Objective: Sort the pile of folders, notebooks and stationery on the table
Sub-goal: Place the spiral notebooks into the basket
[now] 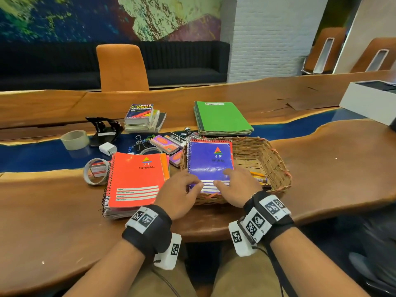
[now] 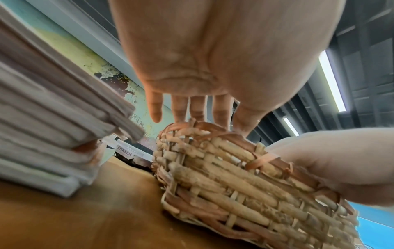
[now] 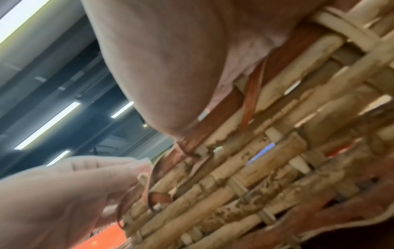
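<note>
A blue spiral notebook (image 1: 211,159) lies in the left half of a wicker basket (image 1: 267,155), on top of a red one. My left hand (image 1: 194,183) grips its near left corner with curled fingers. My right hand (image 1: 222,179) rests with spread fingers on the cover's near edge. In the left wrist view the left hand's fingers (image 2: 219,111) reach over the basket's rim (image 2: 213,133). In the right wrist view my palm lies on the basket wall (image 3: 277,151). A stack of spiral notebooks with a red one on top (image 1: 137,179) sits left of the basket.
Pencils (image 1: 259,176) lie in the basket's right half. Behind are green folders (image 1: 220,116), a book stack (image 1: 141,116), eraser boxes (image 1: 165,144), binder clips (image 1: 139,142), a hole punch (image 1: 105,127) and tape rolls (image 1: 75,139). A white box (image 1: 370,99) stands far right.
</note>
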Tool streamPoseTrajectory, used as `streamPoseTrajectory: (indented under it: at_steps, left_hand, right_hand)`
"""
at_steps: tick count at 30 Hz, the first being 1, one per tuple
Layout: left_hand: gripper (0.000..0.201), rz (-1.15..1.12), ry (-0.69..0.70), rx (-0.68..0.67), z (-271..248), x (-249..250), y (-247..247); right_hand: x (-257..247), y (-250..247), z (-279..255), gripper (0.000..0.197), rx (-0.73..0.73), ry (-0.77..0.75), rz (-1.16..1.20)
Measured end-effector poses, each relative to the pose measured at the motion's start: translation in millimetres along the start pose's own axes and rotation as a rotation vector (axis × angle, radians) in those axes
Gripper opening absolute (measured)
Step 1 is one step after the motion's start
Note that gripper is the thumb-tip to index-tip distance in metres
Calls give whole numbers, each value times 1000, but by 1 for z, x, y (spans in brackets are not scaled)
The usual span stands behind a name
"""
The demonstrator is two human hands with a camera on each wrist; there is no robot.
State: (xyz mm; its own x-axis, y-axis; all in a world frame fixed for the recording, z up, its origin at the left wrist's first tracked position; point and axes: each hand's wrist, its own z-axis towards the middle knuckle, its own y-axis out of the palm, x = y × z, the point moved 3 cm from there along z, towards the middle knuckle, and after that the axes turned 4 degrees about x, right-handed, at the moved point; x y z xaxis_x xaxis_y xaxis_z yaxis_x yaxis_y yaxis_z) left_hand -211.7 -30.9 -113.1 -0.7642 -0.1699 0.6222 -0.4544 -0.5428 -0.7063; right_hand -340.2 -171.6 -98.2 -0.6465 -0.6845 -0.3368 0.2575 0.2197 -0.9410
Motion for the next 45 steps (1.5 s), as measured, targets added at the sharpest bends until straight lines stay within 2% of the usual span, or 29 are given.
streamPoseTrajectory:
  at_steps: [3,7,10,12,15,17,19,21,22,25,27,29,33,35,37,39,42,45]
  left_hand:
    - [20,-36,-21,152,2,-1,-18]
    - [18,-8,-57,284,-1,-10,-42]
    - [19,142,-210,333,-11,-23,-59]
    - [35,332,-380,382,-23,-36,-80]
    - [61,501,-602,333,-42,-59,-105]
    - [61,469,-708,307,-52,-78,-114]
    - [45,392,-748,305,-59,-91,-121]
    - [29,386,-756,336,-63,-95,-126]
    - [28,416,-756,362,-64,-93,-130]
    - [34,467,-759,331,-67,-89,-133]
    - [39,428,-778,255,-69,-91,-130]
    - [38,383,-800,234,-70,-93,-128]
    - [20,303,-758,383,-68,-92,-136]
    - [17,198,-646,504,-67,-85,-140]
    - [11,37,-476,619,-64,-68,-143]
    - [9,-105,-374,682,-60,-51,-146]
    - [15,-255,-304,714,-55,-38,-143]
    - [17,-330,-327,648,-47,-29,-128]
  right_hand:
    - [-19,-5,-4,51,128,-85,91]
    - [-58,-4,-10,42,179,-235,271]
    - [-84,0,-14,37,187,-337,379]
    - [-106,8,-16,41,126,-382,404]
    - [-133,26,-20,49,12,-430,383]
    - [-147,37,-22,54,-68,-451,363]
    - [-155,46,-21,57,-163,-447,321]
    - [-158,55,-20,60,-238,-424,283]
    - [-159,57,-19,61,-256,-415,273]
    - [-161,60,-19,60,-275,-404,259]
    - [-160,60,-20,60,-276,-398,256]
    - [-160,60,-21,60,-273,-401,244]
    - [-156,58,-18,58,-269,-410,254]
    - [-155,54,-14,58,-224,-412,322]
    - [-155,44,-12,56,-140,-425,406]
    - [-155,35,-7,50,-58,-419,509]
    - [-151,27,-1,45,-8,-322,751]
    - [-131,21,5,41,125,-206,923]
